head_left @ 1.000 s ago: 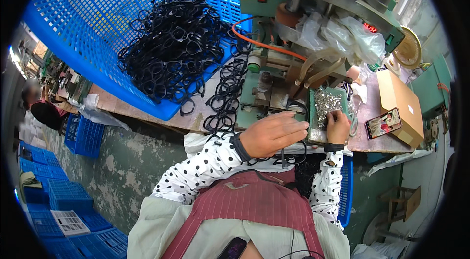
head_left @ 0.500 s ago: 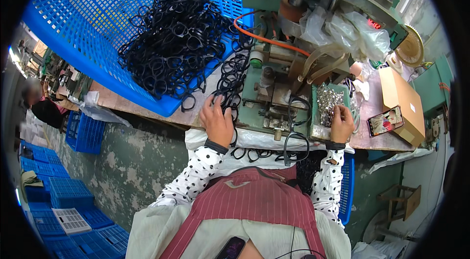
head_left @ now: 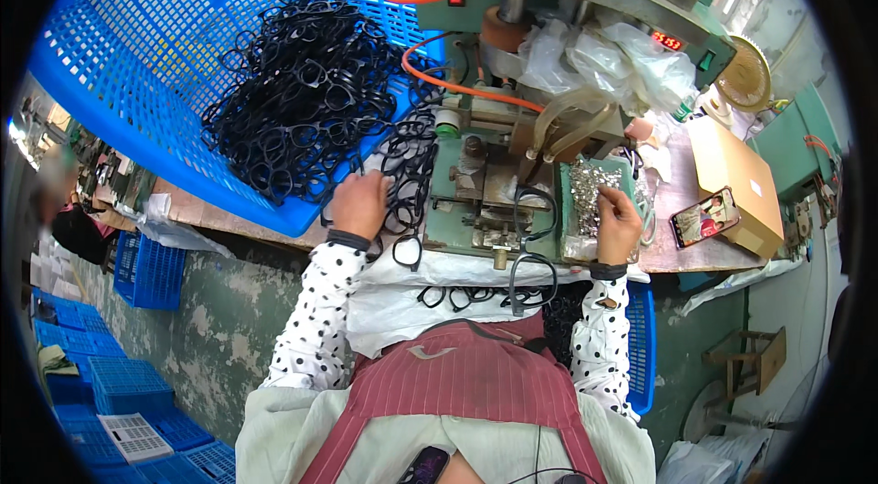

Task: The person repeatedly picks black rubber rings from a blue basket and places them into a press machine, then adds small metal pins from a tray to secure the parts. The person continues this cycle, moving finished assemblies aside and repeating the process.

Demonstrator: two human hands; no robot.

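eyeglass frame (head_left: 523, 244) at press (head_left: 501, 184); frame heap (head_left: 302, 104) left of press likely pending, finished count unclear — left hand (head_left: 358, 205) curled, right hand (head_left: 618, 226) fingertips together, contents unclear

Left hand (head_left: 358, 205) at black eyeglass frames (head_left: 407, 173) strewn on counter (head_left: 658, 255), beside blue basket (head_left: 192, 54) heaped with more; grip unclear. Right hand (head_left: 620, 226), fingertips together, over green tray (head_left: 566, 196) of small metal parts (head_left: 593, 184); pinched part, if any, too small to tell. One frame (head_left: 523, 251) hangs at green machine (head_left: 448, 175) front. Phone (head_left: 704, 218) against cardboard box (head_left: 739, 180), right.
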